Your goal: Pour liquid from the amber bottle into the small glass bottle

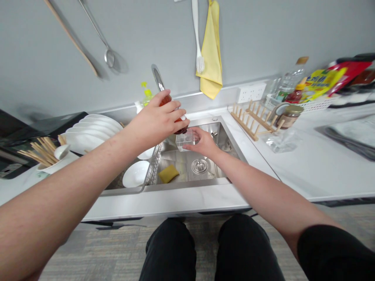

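My left hand [161, 119] is wrapped round a small reddish-brown bottle [182, 129], tilted with its lower end toward the right. Much of the bottle is hidden behind the fingers. Just below it, a clear rectangular plastic box [182, 142] is gripped at its right side by my right hand [203, 143]. Both hands are above the stainless steel sink [187, 182]. I cannot tell whether liquid runs from the bottle or whether it touches the box. A yellow sponge [168, 174] lies in the basin, left of the drain [199, 166].
A faucet [158, 78] rises behind my left hand. Left are a wire rack [154, 166], a white bowl [136, 173], stacked plates [88, 130] and chopsticks [43, 150]. On the right stand a wooden rack [244, 125] and a jar [289, 116]. A yellow cloth [212, 50] hangs behind.
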A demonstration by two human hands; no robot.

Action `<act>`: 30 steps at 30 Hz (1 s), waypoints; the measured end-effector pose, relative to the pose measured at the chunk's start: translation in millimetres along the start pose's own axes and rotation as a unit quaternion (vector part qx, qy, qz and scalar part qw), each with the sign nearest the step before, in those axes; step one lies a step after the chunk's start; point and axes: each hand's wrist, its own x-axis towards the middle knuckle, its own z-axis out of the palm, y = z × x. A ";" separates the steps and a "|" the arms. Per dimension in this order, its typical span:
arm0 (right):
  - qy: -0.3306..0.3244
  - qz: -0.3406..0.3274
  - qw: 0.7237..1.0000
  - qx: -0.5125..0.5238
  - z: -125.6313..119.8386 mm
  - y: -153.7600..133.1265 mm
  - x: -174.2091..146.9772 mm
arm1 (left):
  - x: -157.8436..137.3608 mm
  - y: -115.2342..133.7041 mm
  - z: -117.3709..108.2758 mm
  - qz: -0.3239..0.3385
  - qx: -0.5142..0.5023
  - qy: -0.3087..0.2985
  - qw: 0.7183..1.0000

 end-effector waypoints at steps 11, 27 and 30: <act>0.008 -0.025 0.998 0.064 1.8 4.5 2.7 | -10.5 -40.2 59.4 -0.097 -0.230 0.120 0.961; 0.011 -0.034 0.998 0.059 0.5 1.1 3.4 | -10.4 -24.2 77.1 -0.264 -0.289 0.216 0.894; 0.005 -0.032 0.998 0.058 -0.7 0.0 3.6 | -22.6 -15.8 46.0 -0.205 -0.288 0.145 0.924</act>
